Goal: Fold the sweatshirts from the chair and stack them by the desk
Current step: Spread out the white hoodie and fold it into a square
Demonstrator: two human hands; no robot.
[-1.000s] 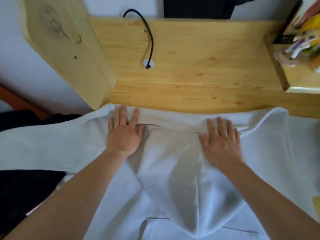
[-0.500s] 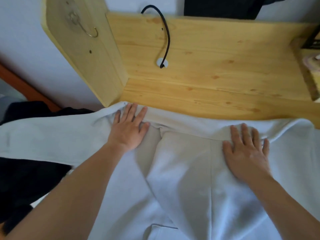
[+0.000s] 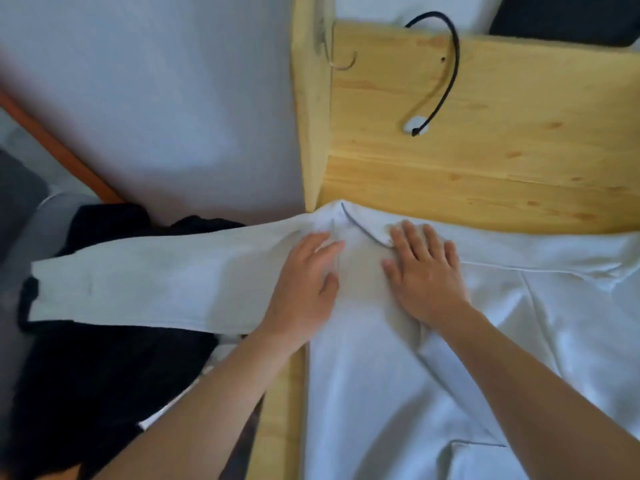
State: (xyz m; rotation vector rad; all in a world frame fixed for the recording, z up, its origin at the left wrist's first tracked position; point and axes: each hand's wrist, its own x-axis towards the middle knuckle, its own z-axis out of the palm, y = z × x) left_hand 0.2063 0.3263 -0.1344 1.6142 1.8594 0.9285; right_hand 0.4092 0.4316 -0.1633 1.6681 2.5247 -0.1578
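Lying flat, white sweatshirt (image 3: 398, 375) (sleeve outstretched)

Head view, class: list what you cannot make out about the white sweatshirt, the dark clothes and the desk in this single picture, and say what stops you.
- White sweatshirt: its hem and right sleeve, cut off by the bottom and right edges.
- Fabric under the left hand and right hand: hidden by the hands.
- Dark clothes: number and type unclear; a shadowed heap, partly under the left sleeve.
- Black cable: its far end passes behind the desk.
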